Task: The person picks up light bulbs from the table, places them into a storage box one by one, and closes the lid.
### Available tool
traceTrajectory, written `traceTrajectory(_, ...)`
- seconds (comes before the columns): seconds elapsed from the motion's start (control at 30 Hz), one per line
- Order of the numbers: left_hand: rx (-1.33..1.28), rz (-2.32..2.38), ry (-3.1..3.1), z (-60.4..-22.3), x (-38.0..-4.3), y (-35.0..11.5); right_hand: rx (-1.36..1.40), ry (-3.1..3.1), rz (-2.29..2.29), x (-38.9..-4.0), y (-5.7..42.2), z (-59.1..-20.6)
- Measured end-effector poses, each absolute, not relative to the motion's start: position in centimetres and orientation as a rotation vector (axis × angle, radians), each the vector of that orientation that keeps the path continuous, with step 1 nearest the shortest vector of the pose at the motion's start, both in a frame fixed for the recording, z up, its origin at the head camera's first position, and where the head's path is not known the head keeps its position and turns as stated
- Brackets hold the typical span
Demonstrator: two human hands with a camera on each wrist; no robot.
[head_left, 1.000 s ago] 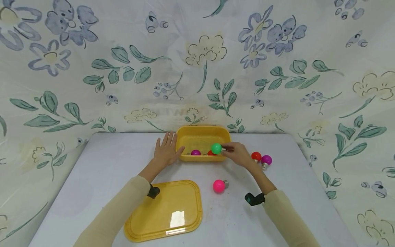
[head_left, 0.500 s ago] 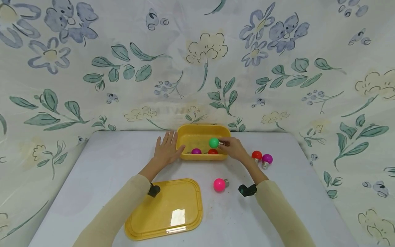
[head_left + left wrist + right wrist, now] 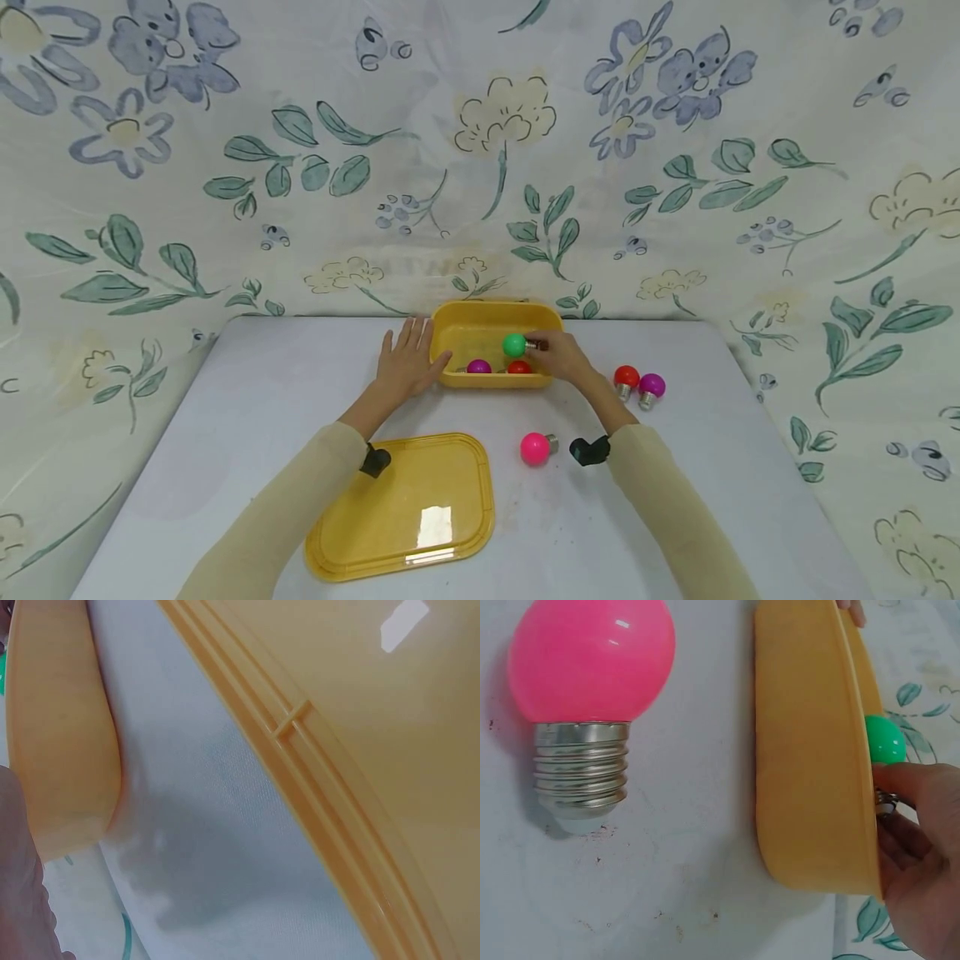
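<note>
A green light bulb (image 3: 514,345) is pinched by its metal screw base in my right hand (image 3: 564,357), over the right part of a yellow plastic container (image 3: 497,381). Inside that container lie a purple bulb (image 3: 478,367) and a red bulb (image 3: 519,367). My left hand (image 3: 405,367) lies with fingers spread against the container's left end. In the right wrist view, the green bulb (image 3: 886,739) shows just past the container's rim, with the thumb and fingers of my right hand (image 3: 922,840) at its base.
A pink bulb (image 3: 535,449) lies on the white table in front of the container. Another red bulb (image 3: 627,377) and another purple bulb (image 3: 652,386) lie to the right. The yellow lid (image 3: 405,508) rests flat under my left forearm. A floral cloth (image 3: 480,167) hangs behind the table.
My right hand has moved a little left and away from me, carrying the green bulb from the container's front rim farther over its inside. The left hand stays against the container.
</note>
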State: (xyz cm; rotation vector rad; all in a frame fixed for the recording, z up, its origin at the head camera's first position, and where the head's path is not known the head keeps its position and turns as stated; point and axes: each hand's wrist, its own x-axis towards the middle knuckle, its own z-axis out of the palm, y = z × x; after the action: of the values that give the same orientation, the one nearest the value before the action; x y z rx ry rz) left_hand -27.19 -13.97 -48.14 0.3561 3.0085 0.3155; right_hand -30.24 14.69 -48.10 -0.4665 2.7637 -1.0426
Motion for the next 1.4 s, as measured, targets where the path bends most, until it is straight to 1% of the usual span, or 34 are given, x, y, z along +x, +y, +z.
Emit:
traceTrajectory(0.43,0.343,0.267,3.007,-48.7,-27.6,-14.0,-0.487,2.79,-0.933,-31.4,13.8,-48.0)
traceTrajectory(0.73,0.353,0.274,3.023,-48.8,-27.5,-13.8,-0.417,2.753,-0.917,-31.5,13.2,-48.1)
traceTrajectory(0.97,0.359,0.265,3.02,-48.7,-27.6,-13.8,-0.463,2.766,-0.879,-31.7,13.0,-48.3)
traceTrajectory(1.4,0.347,0.243,3.015,-48.6,-27.5,-14.0,-0.447,2.744,-0.811,-31.9,12.6,-48.5)
